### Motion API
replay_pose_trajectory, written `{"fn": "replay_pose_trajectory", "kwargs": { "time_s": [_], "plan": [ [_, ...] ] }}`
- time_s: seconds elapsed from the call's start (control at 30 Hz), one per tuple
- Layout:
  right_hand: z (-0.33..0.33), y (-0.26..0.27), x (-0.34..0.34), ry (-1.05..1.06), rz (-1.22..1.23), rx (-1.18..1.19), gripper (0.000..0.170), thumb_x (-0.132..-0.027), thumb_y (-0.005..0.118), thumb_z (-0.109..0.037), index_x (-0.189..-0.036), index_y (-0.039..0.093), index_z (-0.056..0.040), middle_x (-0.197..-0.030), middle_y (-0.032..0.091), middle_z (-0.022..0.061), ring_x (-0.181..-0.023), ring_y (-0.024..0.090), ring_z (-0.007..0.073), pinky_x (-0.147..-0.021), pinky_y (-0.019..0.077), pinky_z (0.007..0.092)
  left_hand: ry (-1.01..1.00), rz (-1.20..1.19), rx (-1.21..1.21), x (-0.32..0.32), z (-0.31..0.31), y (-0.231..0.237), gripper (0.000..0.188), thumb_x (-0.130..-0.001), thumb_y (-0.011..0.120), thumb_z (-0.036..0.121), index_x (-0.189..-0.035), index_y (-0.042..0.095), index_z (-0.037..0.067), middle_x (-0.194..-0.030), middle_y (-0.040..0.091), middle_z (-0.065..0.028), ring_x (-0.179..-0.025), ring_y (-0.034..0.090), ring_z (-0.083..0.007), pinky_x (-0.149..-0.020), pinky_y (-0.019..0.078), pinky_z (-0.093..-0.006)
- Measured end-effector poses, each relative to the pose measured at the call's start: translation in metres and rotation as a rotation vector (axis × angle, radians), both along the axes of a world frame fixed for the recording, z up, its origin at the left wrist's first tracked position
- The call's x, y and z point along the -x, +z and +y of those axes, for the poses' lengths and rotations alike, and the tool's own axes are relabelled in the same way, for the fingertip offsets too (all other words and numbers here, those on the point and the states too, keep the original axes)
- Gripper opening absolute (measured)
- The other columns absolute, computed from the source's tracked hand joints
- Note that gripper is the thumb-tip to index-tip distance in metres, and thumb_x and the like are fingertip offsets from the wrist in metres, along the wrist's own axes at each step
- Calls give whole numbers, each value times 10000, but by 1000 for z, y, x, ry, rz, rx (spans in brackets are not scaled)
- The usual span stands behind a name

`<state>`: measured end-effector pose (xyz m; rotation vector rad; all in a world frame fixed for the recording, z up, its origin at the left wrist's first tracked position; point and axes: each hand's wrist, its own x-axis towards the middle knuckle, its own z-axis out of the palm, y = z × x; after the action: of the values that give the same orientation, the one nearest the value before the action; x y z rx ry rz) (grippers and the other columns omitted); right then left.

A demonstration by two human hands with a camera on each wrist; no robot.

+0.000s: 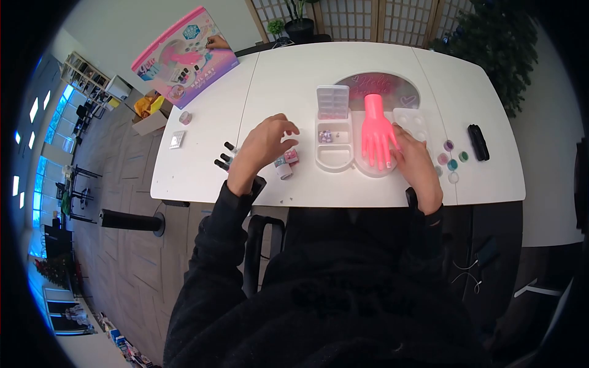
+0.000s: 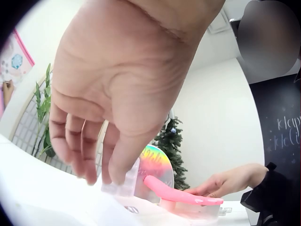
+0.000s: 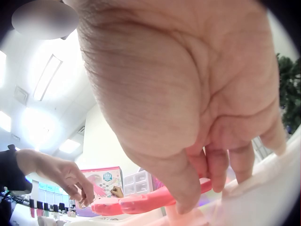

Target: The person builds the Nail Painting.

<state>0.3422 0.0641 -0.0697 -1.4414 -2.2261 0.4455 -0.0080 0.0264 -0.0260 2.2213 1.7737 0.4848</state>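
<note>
A bright pink model hand (image 1: 374, 130) lies palm down on a white tray (image 1: 334, 168), its fingers toward the person. The person's right hand (image 1: 416, 161) holds its right edge, thumb on the near side and fingers beyond, as the right wrist view shows. Over the table left of the tray hovers the left hand (image 1: 267, 142), fingers loosely bent with nothing between them. Just below its fingertips are small pink containers (image 1: 291, 156) and a pale jar (image 1: 283, 172). Dark-capped nail polish bottles (image 1: 226, 157) stand beside the left wrist, partly hidden by it.
Purple beads (image 1: 326, 135) lie in a tray compartment under a raised clear lid (image 1: 333, 101). A shiny oval panel (image 1: 402, 89) stands behind. Several small colored pots (image 1: 452, 164) and a black case (image 1: 478, 143) sit right; a nail art box (image 1: 184, 58) stands back left.
</note>
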Motion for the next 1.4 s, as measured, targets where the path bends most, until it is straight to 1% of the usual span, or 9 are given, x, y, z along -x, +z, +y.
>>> {"fn": "replay_pose_trajectory", "kwargs": {
  "time_s": [0.03,0.17,0.33,0.6,0.8,0.87,1.1,1.2,1.4],
  "plan": [
    [0,0,0,-2,-2,-2,569,-962,622,-43,-1514,486,-67,-1505,567,132,-1345,558,382,-1139,322,734,13,0,-24,6,-5,-4,233,-803,826,136,-1014,772,54,-1018,703,-97,-974,689,-304,-847,554,-402],
    [-1,1,1,2,5,-7,582,-951,631,-35,-1514,487,-67,-1505,568,130,-1337,563,383,-1139,324,733,48,22,6,11,-20,-23,327,-742,879,189,-1021,756,70,-1010,713,-104,-988,687,-305,-846,554,-400],
    [0,-1,-1,3,-3,8,611,-938,651,-35,-1522,476,-70,-1507,566,130,-1353,553,377,-1144,322,731,45,87,-4,1,-21,-35,272,-753,848,157,-984,742,60,-914,726,-80,-944,694,-267,-822,546,-357],
    [0,-3,0,-7,5,-10,645,-914,685,-35,-1523,477,-89,-1520,555,126,-1378,532,377,-1152,308,735,-10,-219,-293,-37,4,2,251,-847,811,161,-1058,721,58,-961,741,-95,-926,715,-288,-789,564,-397],
    [-2,2,-2,21,49,32,646,-911,689,-37,-1520,480,-97,-1535,544,122,-1408,505,376,-1145,298,756,-32,-76,-248,-76,23,-6,266,-830,822,130,-1056,695,69,-986,750,-73,-966,686,-304,-838,563,-413],
    [-2,2,-1,1,28,38,655,-911,691,-44,-1526,473,-102,-1537,542,122,-1416,495,376,-1144,298,756,-165,38,-341,-79,28,-15,232,-818,813,105,-1027,719,67,-992,738,-80,-970,679,-305,-843,563,-417],
    [-3,4,-2,13,11,35,664,-911,693,-48,-1532,462,-91,-1535,542,125,-1413,498,374,-1148,308,742,-86,-36,-338,-56,17,-8,175,-842,790,89,-1015,767,76,-1066,725,-52,-986,684,-288,-859,559,-401],
    [0,0,-1,-2,0,67,668,-910,694,-47,-1534,460,-87,-1535,542,126,-1416,495,371,-1151,303,738,84,-92,-59,-33,-2,17,238,-848,811,112,-1076,760,70,-1067,727,-90,-895,706,-271,-810,565,-387],
    [-1,1,-1,-7,-6,49,673,-910,696,-44,-1537,460,-93,-1535,542,120,-1425,486,369,-1162,289,730,109,89,107,11,-46,-9,393,-782,885,179,-1139,752,85,-1128,702,-106,-880,702,-259,-807,565,-378]
  ]
}}
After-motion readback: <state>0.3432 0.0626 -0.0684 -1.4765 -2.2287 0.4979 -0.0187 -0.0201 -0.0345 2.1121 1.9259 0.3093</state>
